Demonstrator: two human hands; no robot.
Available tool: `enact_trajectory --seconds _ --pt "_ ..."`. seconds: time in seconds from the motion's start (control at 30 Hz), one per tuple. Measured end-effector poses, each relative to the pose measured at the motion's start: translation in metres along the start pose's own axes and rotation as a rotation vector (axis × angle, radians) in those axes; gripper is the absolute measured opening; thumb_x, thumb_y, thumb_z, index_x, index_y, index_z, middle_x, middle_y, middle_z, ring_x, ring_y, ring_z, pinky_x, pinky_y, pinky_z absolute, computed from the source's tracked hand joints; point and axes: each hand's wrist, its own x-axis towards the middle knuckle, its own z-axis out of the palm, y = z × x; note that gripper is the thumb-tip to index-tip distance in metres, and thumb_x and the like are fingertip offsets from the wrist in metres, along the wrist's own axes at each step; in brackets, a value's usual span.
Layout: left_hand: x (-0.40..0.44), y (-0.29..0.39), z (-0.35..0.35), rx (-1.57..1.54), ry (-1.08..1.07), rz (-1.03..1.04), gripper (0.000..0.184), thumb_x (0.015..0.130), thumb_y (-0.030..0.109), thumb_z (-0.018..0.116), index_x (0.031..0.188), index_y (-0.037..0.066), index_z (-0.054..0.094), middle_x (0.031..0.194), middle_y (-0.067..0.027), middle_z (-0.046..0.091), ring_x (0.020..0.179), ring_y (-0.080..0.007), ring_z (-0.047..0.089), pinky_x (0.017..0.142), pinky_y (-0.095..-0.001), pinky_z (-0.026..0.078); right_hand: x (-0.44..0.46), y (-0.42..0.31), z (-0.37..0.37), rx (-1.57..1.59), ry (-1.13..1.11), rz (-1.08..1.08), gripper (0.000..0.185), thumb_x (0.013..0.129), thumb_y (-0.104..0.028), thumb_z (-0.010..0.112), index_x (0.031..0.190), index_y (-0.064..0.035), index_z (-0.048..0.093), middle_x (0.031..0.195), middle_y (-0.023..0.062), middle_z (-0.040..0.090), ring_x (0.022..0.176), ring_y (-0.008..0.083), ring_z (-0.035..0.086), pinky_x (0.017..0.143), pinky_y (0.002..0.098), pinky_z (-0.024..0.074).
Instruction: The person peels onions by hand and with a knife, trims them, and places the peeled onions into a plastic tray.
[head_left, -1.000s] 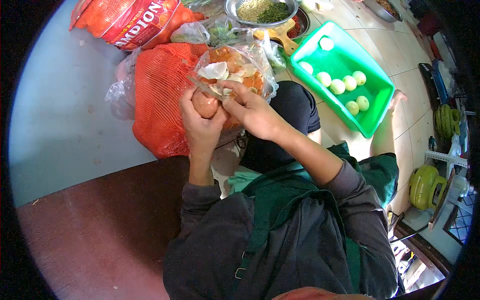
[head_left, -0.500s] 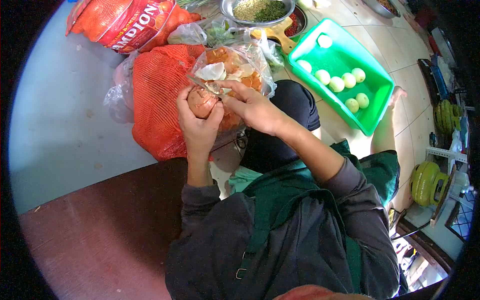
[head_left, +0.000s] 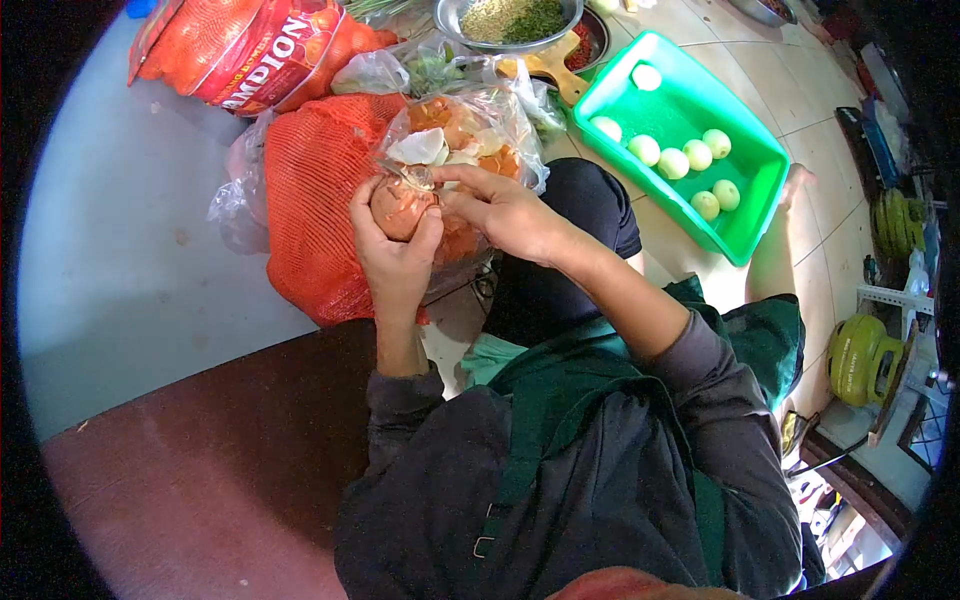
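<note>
My left hand [head_left: 393, 262] is wrapped round a brown-skinned onion [head_left: 398, 212] from below, with the thumb on its near right side. In my right hand [head_left: 515, 215] is a small knife [head_left: 391, 167], its blade lying across the top of the onion and its handle mostly hidden by the fingers. Just beyond both hands, a clear plastic bag [head_left: 528, 135] holds loose onion skins [head_left: 420, 147]. Left of the onion stands a red mesh sack [head_left: 315, 215].
At the right, a green plastic tub [head_left: 655, 112] holds several peeled onions [head_left: 698, 154]. Behind are a full net bag of onions [head_left: 270, 50], a metal bowl [head_left: 452, 22] of chopped ingredients and a yellow board [head_left: 548, 68]. A green gas cylinder [head_left: 860, 360] stands far right.
The knife blade has turned slightly and shows less at the top of the onion. Both hands stay almost in place, and the whole view has shifted a little.
</note>
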Motion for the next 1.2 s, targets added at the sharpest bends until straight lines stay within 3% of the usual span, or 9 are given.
enact_trajectory --seconds 0.07,0.17,0.23,0.3,0.4,0.6,0.73,1.03,1.2 --pt "-0.002 -0.001 0.002 0.077 -0.018 0.055 0.059 0.077 0.007 0.069 0.126 -0.002 0.038 0.116 -0.0125 0.051 0.105 -0.0191 0.052 0.092 -0.0318 0.044 0.000 -0.006 0.000 0.039 0.001 0.120 0.038 0.094 -0.026 0.052 0.129 -0.0112 0.048 0.079 0.0002 0.056 0.057 0.0066 0.042 0.049 0.0234 0.0345" --pt "-0.002 -0.005 0.002 0.021 -0.045 0.046 0.059 0.077 0.009 0.068 0.127 -0.002 0.037 0.116 -0.0126 0.051 0.105 -0.0189 0.052 0.092 -0.0314 0.044 0.002 -0.018 -0.002 0.043 0.027 0.311 0.034 0.089 -0.027 0.053 0.116 -0.0054 0.057 0.103 0.0216 0.062 0.096 0.0299 0.061 0.085 0.0366 0.0448" --pt "-0.001 -0.004 0.001 -0.095 -0.073 0.001 0.061 0.076 0.009 0.067 0.127 -0.002 0.037 0.117 -0.0137 0.050 0.107 -0.0199 0.052 0.093 -0.0321 0.044 0.003 -0.007 -0.003 0.092 0.012 0.289 0.036 0.092 -0.027 0.052 0.123 -0.0092 0.052 0.080 0.0061 0.052 0.066 0.0142 0.048 0.058 0.0269 0.0366" --pt "0.000 0.000 -0.002 -0.228 -0.111 -0.047 0.063 0.073 0.005 0.066 0.127 -0.003 0.035 0.118 -0.0156 0.049 0.109 -0.0219 0.052 0.094 -0.0340 0.044 0.006 -0.001 -0.005 0.131 0.017 0.305 0.037 0.093 -0.027 0.051 0.126 -0.0113 0.049 0.067 -0.0019 0.047 0.050 0.0063 0.041 0.044 0.0216 0.0319" --pt "-0.002 -0.003 -0.002 -0.510 -0.108 -0.162 0.064 0.075 0.007 0.063 0.131 -0.001 0.033 0.119 -0.0148 0.050 0.107 -0.0227 0.054 0.081 -0.0308 0.050 0.005 -0.002 -0.007 0.176 0.036 0.374 0.038 0.093 -0.028 0.050 0.126 -0.0115 0.048 0.066 -0.0024 0.045 0.047 0.0063 0.040 0.041 0.0210 0.0305" --pt "0.000 -0.007 -0.012 -1.117 -0.281 -0.282 0.065 0.079 0.021 0.062 0.134 0.003 0.034 0.121 -0.0142 0.052 0.099 -0.0266 0.060 0.053 -0.0224 0.043 0.004 -0.010 -0.012 0.202 0.038 0.410 0.039 0.093 -0.030 0.049 0.127 -0.0109 0.045 0.066 -0.0020 0.045 0.046 0.0065 0.040 0.039 0.0212 0.0299" --pt "0.001 -0.020 -0.016 -1.401 -0.339 -0.371 0.063 0.081 0.025 0.058 0.135 0.002 0.036 0.126 -0.0162 0.051 0.102 -0.0310 0.059 0.061 -0.0258 0.044 0.005 -0.012 -0.013 0.180 0.036 0.440 0.039 0.093 -0.030 0.049 0.127 -0.0108 0.045 0.066 -0.0018 0.046 0.046 0.0068 0.040 0.039 0.0212 0.0298" --pt "0.011 0.004 -0.015 -1.658 -0.523 -0.216 0.060 0.087 0.031 0.048 0.137 0.002 0.033 0.136 -0.0201 0.040 0.101 -0.0343 0.056 0.063 -0.0287 0.044 0.008 -0.001 -0.018 0.218 0.101 0.484 0.034 0.094 -0.030 0.047 0.122 -0.0101 0.047 0.067 -0.0003 0.046 0.045 0.0076 0.041 0.037 0.0221 0.0317" --pt "0.017 -0.002 -0.022 -1.378 -0.329 -0.278 0.054 0.093 0.036 0.045 0.137 0.009 0.034 0.135 -0.0150 0.043 0.112 -0.0370 0.053 0.068 -0.0325 0.046 0.006 -0.012 -0.021 0.215 0.004 0.499 0.028 0.094 -0.033 0.046 0.101 -0.0070 0.053 0.068 0.0012 0.050 0.046 0.0078 0.043 0.038 0.0233 0.0348"
